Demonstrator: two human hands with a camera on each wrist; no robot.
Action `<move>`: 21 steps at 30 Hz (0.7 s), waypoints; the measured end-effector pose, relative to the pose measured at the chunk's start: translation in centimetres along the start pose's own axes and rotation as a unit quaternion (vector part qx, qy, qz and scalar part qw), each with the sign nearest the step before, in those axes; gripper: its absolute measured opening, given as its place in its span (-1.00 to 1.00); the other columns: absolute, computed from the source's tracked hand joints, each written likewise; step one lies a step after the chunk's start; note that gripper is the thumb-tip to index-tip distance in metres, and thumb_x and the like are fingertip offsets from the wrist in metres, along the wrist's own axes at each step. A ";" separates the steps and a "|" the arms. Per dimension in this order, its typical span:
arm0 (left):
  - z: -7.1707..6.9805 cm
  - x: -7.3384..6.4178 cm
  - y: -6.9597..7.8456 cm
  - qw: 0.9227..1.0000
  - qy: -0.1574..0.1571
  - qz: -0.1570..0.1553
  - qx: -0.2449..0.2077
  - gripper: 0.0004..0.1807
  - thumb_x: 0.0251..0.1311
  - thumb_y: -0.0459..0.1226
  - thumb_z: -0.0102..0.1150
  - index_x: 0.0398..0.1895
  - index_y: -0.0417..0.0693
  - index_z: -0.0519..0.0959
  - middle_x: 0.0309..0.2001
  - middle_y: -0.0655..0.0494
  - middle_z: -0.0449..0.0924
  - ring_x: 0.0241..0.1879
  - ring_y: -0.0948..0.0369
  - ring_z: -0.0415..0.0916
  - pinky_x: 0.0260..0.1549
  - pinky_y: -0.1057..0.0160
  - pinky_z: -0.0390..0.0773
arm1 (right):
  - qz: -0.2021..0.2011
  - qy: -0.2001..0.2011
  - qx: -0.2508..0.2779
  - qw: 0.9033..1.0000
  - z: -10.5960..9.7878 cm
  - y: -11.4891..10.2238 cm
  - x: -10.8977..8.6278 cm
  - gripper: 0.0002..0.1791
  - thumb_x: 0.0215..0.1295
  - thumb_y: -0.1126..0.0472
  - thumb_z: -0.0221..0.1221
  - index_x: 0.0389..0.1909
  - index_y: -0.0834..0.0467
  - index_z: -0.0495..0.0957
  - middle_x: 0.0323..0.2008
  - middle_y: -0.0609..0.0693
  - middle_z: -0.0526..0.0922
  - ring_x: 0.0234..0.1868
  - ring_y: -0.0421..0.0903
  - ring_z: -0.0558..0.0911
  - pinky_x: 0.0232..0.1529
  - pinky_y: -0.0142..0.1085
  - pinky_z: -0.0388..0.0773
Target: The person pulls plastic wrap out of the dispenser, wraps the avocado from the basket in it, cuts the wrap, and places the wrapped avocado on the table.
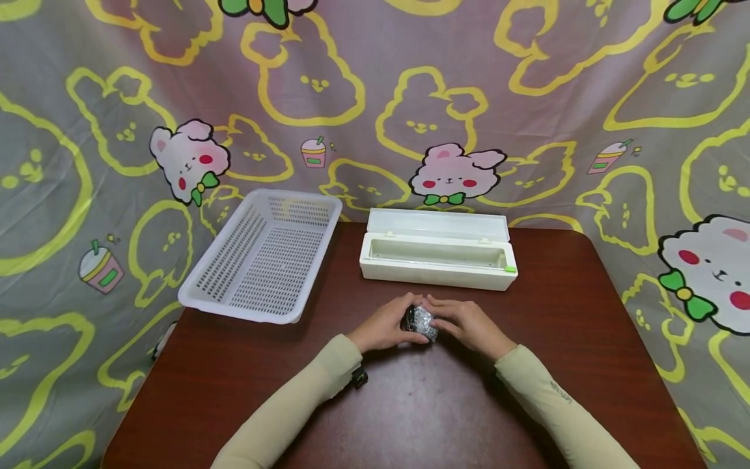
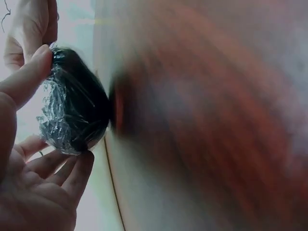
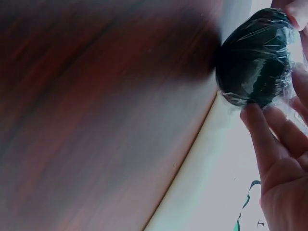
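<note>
A dark, rounded thing wrapped in shiny clear plastic film (image 1: 423,322) sits at the middle of the table, between both hands. My left hand (image 1: 388,324) grips its left side, thumb at the near edge and fingers round the far side. On the opposite side, my right hand (image 1: 471,327) holds it between fingers and thumb. In the left wrist view the wrapped dark thing (image 2: 72,106) shows crumpled film on one face. The right wrist view shows the right hand's fingertips (image 3: 252,113) against the film. What lies inside the wrapping cannot be made out.
Behind the hands stands a long white box (image 1: 436,277) with its lid (image 1: 439,225) raised and a green tab at its right end. A white perforated basket (image 1: 293,318) lies at the back left. A patterned cloth (image 1: 375,98) hangs behind the brown table (image 1: 404,417).
</note>
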State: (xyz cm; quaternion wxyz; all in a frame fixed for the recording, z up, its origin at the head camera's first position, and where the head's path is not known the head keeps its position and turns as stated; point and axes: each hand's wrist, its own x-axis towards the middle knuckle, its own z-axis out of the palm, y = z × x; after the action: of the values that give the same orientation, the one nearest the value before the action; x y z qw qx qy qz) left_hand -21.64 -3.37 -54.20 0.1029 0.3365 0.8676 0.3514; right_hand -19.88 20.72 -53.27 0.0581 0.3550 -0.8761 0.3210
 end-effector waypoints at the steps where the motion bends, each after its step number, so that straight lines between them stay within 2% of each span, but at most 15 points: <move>1: 0.0 0.0 0.0 1.000 -0.001 0.001 0.001 -0.20 0.14 0.06 0.51 0.37 0.07 0.36 0.37 0.11 0.49 0.30 0.18 0.47 0.32 0.15 0.49 | -0.002 0.008 0.003 1.000 0.0 0.0 0.0 -0.57 0.27 0.28 0.40 0.17 0.22 0.68 0.21 0.16 0.67 0.22 0.09 0.67 0.13 -0.02 0.66; 3: 0.0 0.0 0.0 1.000 -0.002 0.005 0.007 -0.20 0.14 0.05 0.52 0.38 0.05 0.37 0.38 0.09 0.49 0.33 0.18 0.46 0.35 0.16 0.46 | -0.002 0.024 0.013 1.000 0.0 0.0 0.0 -0.62 0.20 0.33 0.43 0.07 0.22 0.74 0.15 0.15 0.71 0.16 0.08 0.71 0.08 -0.10 0.69; 6: -0.1 0.1 0.0 1.000 -0.005 0.009 0.015 -0.18 0.14 0.06 0.51 0.40 0.01 0.36 0.40 0.06 0.48 0.37 0.16 0.45 0.38 0.16 0.44 | 0.002 0.043 0.033 0.999 0.1 0.0 0.1 -0.70 0.14 0.40 0.45 -0.07 0.22 0.80 0.06 0.17 0.75 0.08 0.09 0.75 0.05 -0.34 0.68; 9: -0.1 0.0 0.1 1.000 -0.005 0.008 0.014 -0.19 0.13 0.05 0.52 0.37 0.00 0.36 0.41 0.04 0.48 0.37 0.15 0.46 0.37 0.17 0.45 | 0.002 0.048 0.048 0.998 0.1 0.1 0.2 -0.72 0.14 0.44 0.44 -0.09 0.24 0.80 0.02 0.19 0.76 0.05 0.10 0.77 0.08 -0.58 0.55; 11: -0.1 0.0 0.1 1.000 -0.005 0.008 0.016 -0.20 0.14 0.05 0.52 0.36 0.01 0.36 0.41 0.05 0.49 0.36 0.15 0.47 0.36 0.17 0.47 | -0.002 0.052 0.058 0.997 0.2 0.1 0.4 -0.72 0.13 0.46 0.44 -0.10 0.26 0.80 -0.01 0.20 0.77 0.03 0.11 0.77 0.07 -0.65 0.50; 14: -0.1 -0.1 0.1 1.000 -0.011 0.008 0.021 -0.19 0.15 0.07 0.50 0.37 0.01 0.34 0.41 0.05 0.48 0.36 0.15 0.47 0.36 0.16 0.47 | -0.003 0.066 0.067 0.996 0.2 0.2 0.5 -0.73 0.09 0.48 0.47 -0.15 0.25 0.81 -0.08 0.19 0.79 -0.03 0.10 0.80 0.02 -0.62 0.55; 17: -0.1 -0.1 0.1 1.000 -0.018 0.010 0.021 -0.17 0.17 0.07 0.48 0.40 0.01 0.31 0.42 0.07 0.46 0.37 0.16 0.46 0.38 0.17 0.45 | 0.013 0.081 0.063 0.995 0.2 0.1 0.6 -0.75 0.04 0.44 0.51 -0.21 0.21 0.84 -0.15 0.12 0.82 -0.10 0.05 0.82 -0.06 -0.49 0.67; 21: -0.2 -0.1 0.1 1.000 -0.017 0.014 0.008 -0.18 0.19 0.04 0.48 0.42 0.02 0.29 0.41 0.08 0.45 0.36 0.17 0.45 0.37 0.17 0.45 | 0.041 0.086 0.048 0.994 0.1 0.1 0.7 -0.73 0.05 0.36 0.53 -0.17 0.16 0.84 -0.20 0.03 0.84 -0.17 -0.04 0.82 -0.17 -0.31 0.74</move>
State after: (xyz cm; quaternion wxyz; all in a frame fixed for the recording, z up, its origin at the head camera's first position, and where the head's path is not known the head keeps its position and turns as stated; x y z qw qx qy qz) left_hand -21.59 -3.49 -54.06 0.1101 0.3548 0.8637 0.3406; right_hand -20.45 20.30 -53.20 0.1028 0.2922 -0.8654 0.3938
